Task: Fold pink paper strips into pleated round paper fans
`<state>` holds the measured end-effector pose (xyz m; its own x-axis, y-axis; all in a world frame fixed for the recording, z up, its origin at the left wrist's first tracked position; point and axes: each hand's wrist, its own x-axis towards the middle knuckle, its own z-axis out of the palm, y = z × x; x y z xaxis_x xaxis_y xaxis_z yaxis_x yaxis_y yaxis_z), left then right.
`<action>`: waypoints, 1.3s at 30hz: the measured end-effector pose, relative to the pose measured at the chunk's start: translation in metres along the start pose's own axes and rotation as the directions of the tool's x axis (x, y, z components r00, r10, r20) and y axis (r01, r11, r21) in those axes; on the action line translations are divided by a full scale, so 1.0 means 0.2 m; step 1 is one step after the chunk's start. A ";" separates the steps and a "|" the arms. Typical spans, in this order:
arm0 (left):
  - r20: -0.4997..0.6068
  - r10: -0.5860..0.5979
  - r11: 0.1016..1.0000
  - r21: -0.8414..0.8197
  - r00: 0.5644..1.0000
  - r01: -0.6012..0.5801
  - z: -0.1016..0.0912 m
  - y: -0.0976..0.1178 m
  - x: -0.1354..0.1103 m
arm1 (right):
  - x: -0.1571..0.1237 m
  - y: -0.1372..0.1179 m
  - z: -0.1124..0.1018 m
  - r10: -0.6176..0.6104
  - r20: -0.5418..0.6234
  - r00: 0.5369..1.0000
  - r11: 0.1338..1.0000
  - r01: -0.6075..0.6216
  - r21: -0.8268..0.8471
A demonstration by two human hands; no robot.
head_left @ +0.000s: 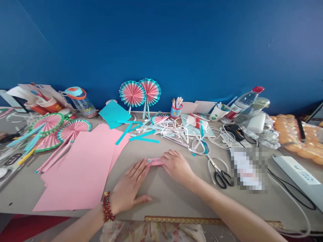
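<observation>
**Pink strip folded, not yet a fan**

Nearest you, your left hand [128, 188], with the bead bracelet [107, 206] at its wrist, lies flat and open on the table [164, 198], grasping nothing; its fingertips touch the left end of the folded pink strip [154, 162]. Your right hand [178, 166] covers the strip's other end with bent fingers. Whether it pinches the paper or only presses it down cannot be told from here.

The strip lies on the table between your hands, a narrow flat bar. Judging by that, the folding looks largely done, while spreading it into a round and adding a stick are left.

Uncut pink sheets [85, 164] lie to the left and scissors [219, 173] to the right. Further off are blue strips [141, 136] and white trimmings [174, 129]. Finished fans [59, 129] lie at far left, and two standing fans [140, 92] lean against the back wall.
</observation>
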<state>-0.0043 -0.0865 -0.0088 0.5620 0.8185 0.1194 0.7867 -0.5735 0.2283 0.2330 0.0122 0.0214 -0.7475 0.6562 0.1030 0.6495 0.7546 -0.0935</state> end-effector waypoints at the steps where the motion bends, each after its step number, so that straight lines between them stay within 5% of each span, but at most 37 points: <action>1: -0.047 -0.055 0.997 -0.052 0.997 0.052 -0.01 0.00 -0.01 | 0.00 0.00 0.00 0.008 -0.027 1.000 0.999 -0.007 0.053; 6: -0.330 -0.366 0.908 -0.333 0.870 0.256 -0.09 0.01 0.01 | -0.05 0.00 -0.03 0.235 -0.210 0.949 0.864 -0.105 0.493; 8: -0.362 -0.316 0.922 -0.333 0.877 0.195 -0.15 0.03 0.07 | -0.06 -0.04 -0.03 0.376 -0.172 0.910 0.680 -0.146 0.718; 10: -0.358 -0.162 0.965 -0.252 0.919 0.072 -0.18 0.06 0.15 | -0.05 -0.08 -0.02 0.457 -0.087 0.885 0.388 -0.110 0.915; 13: -0.392 -0.032 0.993 -0.116 0.919 -0.015 -0.19 0.08 0.25 | -0.03 -0.16 0.00 0.499 0.003 0.867 0.026 -0.018 1.000; 16: -0.466 -0.014 0.998 -0.058 0.885 -0.015 -0.14 0.08 0.30 | -0.02 -0.19 0.02 0.513 0.051 0.857 -0.100 0.000 0.995; 19: -0.494 -0.003 0.999 -0.043 0.869 -0.020 -0.11 0.05 0.30 | -0.05 -0.19 0.04 0.423 0.099 0.901 -0.145 -0.041 0.989; 22: -0.473 0.001 1.000 -0.004 0.881 -0.003 -0.11 0.01 0.28 | -0.13 -0.17 0.05 0.374 0.169 0.912 -0.005 -0.181 0.983; 24: -0.445 -0.009 1.000 0.011 0.895 0.016 -0.12 0.00 0.28 | -0.20 -0.17 0.04 0.420 0.118 0.900 0.279 -0.252 0.927; 27: -0.403 0.012 1.000 0.023 0.915 -0.003 -0.11 0.00 0.29 | -0.25 -0.17 -0.01 0.325 -0.250 0.912 0.802 -0.125 0.584; 29: -0.383 0.027 0.999 0.033 0.923 -0.016 -0.10 0.01 0.29 | -0.23 -0.16 -0.04 0.165 -0.355 0.920 0.961 -0.068 0.269; 32: -0.369 0.031 0.999 0.049 0.929 -0.014 -0.08 0.03 0.29 | -0.16 -0.12 -0.03 0.055 -0.323 0.945 0.998 -0.055 0.009; 39: -0.277 0.051 0.991 0.129 0.960 -0.015 -0.05 0.02 0.27 | -0.17 0.01 0.07 -0.117 -0.335 0.935 0.981 0.057 -0.184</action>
<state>0.0262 -0.0448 0.0087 0.5088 0.7657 0.3934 0.8044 -0.5857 0.0997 0.2574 -0.0091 0.0031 -0.7285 0.5260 0.4390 0.6202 0.7785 0.0964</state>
